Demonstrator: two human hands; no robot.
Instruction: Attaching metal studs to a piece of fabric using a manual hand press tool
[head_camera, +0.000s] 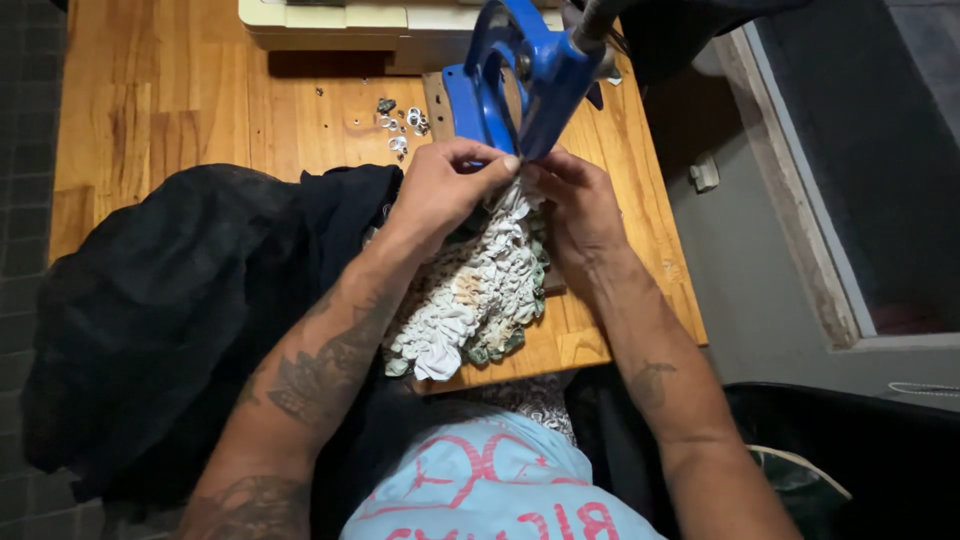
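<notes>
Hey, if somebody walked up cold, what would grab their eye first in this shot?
The blue hand press at the far edge of the wooden table, with the left hand and right hand pinching ruffled white fabric beneath it. Then the black cloth heaped on the left, and small metal eyelets beside the press.

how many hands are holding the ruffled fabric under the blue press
2: the left hand pinches the ruffled fabric at the blue press; the right hand grips it alongside.

A ruffled cloth (475, 290), white with pale green and tan patches, lies bunched at the near edge of the tabletop (180, 90), overhanging it slightly. Its far end is tucked under the blue press (520, 80).
</notes>
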